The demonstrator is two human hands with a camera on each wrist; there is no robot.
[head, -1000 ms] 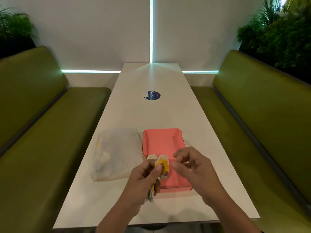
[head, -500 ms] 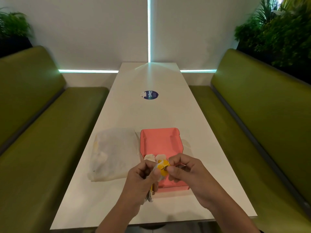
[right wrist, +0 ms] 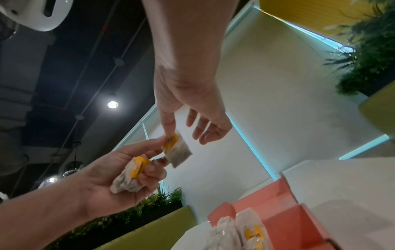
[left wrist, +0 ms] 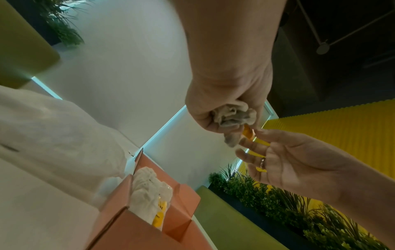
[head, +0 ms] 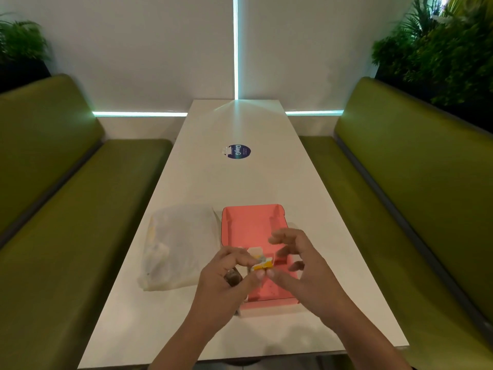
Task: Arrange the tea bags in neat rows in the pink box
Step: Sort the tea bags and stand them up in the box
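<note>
The pink box (head: 250, 210) lies open on the white table, just ahead of both hands. A few tea bags (right wrist: 250, 228) with yellow tags lie at its near end. My left hand (head: 240, 265) clutches a crumpled bundle of tea bags (left wrist: 230, 116) in its palm. Its thumb and forefinger also touch one separate tea bag (right wrist: 178, 152) at the yellow tag. My right hand (head: 277, 263) pinches that same tag from the other side, its remaining fingers spread. This tea bag hangs above the near part of the box.
A white plastic bag (head: 178, 244) lies left of the box, touching it. A round blue sticker (head: 239, 151) sits mid-table. Green benches (head: 80, 209) run along both long sides, with plants in the back corners. The table's near edge (head: 240, 356) lies under my forearms.
My right hand moved in to the left hand and took hold of a yellow tag. Its other fingers have now spread, and one tea bag hangs apart from the bundle.
</note>
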